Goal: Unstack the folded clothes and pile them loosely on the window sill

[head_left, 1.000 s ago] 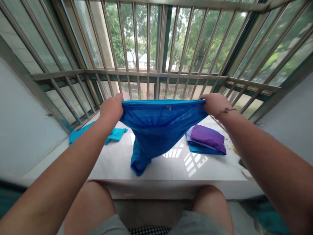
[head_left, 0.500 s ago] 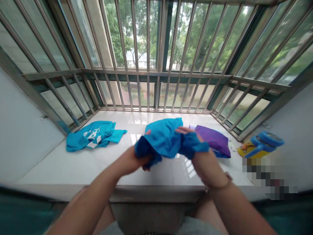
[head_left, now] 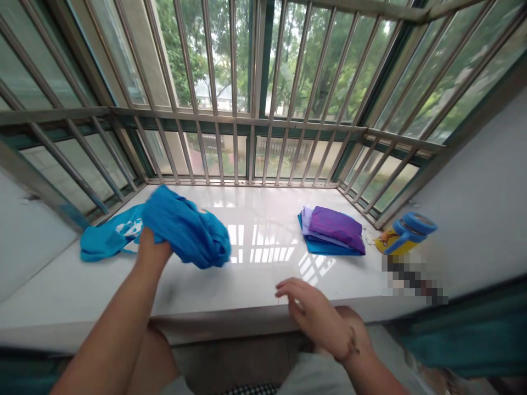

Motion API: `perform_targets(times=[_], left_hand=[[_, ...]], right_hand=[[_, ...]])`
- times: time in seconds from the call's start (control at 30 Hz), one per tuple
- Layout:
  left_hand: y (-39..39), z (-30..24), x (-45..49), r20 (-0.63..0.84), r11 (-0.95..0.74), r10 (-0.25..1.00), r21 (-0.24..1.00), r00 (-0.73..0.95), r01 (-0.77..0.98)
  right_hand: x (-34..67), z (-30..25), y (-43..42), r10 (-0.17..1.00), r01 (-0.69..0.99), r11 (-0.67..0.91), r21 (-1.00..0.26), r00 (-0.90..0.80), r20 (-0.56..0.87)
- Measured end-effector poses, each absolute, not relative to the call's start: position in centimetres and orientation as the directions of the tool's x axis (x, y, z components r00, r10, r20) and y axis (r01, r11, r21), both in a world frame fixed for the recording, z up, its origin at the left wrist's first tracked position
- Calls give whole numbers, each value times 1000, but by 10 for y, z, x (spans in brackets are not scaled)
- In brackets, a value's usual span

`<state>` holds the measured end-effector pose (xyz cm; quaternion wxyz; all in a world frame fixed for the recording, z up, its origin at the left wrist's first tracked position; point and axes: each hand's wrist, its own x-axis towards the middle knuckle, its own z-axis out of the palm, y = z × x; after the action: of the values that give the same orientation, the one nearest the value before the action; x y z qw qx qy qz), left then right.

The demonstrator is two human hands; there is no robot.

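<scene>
My left hand (head_left: 153, 246) is closed on a bunched blue garment (head_left: 187, 230), holding it up over the left part of the white ledge (head_left: 247, 285). Its fingers are mostly hidden under the cloth. Behind and partly covered by it lies a lighter blue garment with a white print (head_left: 102, 236), crumpled on the ledge. My right hand (head_left: 313, 310) hovers by the ledge's front edge, fingers apart and loosely bent, with nothing in them. Farther right sits a small stack of folded cloth: a purple piece (head_left: 335, 227) on top, lilac and blue layers beneath.
A blue and yellow flask (head_left: 407, 233) stands at the ledge's right end, beside a blurred-out patch. Metal bars (head_left: 251, 120) and windows close off the back and sides. Dark green fabric (head_left: 473, 323) hangs at the lower right.
The blue garment has gone left and upward in my left hand. My right hand has let go of it and drawn back to the front edge. The view has shifted slightly.
</scene>
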<state>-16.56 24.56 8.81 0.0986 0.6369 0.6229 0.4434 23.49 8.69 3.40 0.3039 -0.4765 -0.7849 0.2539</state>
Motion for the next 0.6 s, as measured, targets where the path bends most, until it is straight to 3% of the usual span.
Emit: perform_targets(times=[0.1, 0.2, 0.27, 0.37, 0.47, 0.6], left_hand=[[262, 82, -222, 460, 3, 768, 693, -445, 721], [273, 46, -237, 247, 244, 810, 682, -532, 689], [274, 5, -224, 137, 280, 887, 600, -441, 749], [261, -60, -189, 80, 159, 975, 403, -208, 901], [241, -103, -167, 166, 63, 981, 213, -100, 975], [231, -119, -170, 240, -20, 971, 174, -22, 985]], right_hand=[[299, 20, 131, 927, 837, 313, -448, -167, 335], [355, 17, 180, 925, 970, 122, -209, -35, 379], [380, 18, 209, 923, 998, -6, -69, 32, 384], [401, 18, 238, 961, 987, -144, 68, 123, 249], [411, 14, 253, 981, 981, -167, 100, 155, 120], [425, 21, 259, 977, 975, -200, 97, 191, 93]])
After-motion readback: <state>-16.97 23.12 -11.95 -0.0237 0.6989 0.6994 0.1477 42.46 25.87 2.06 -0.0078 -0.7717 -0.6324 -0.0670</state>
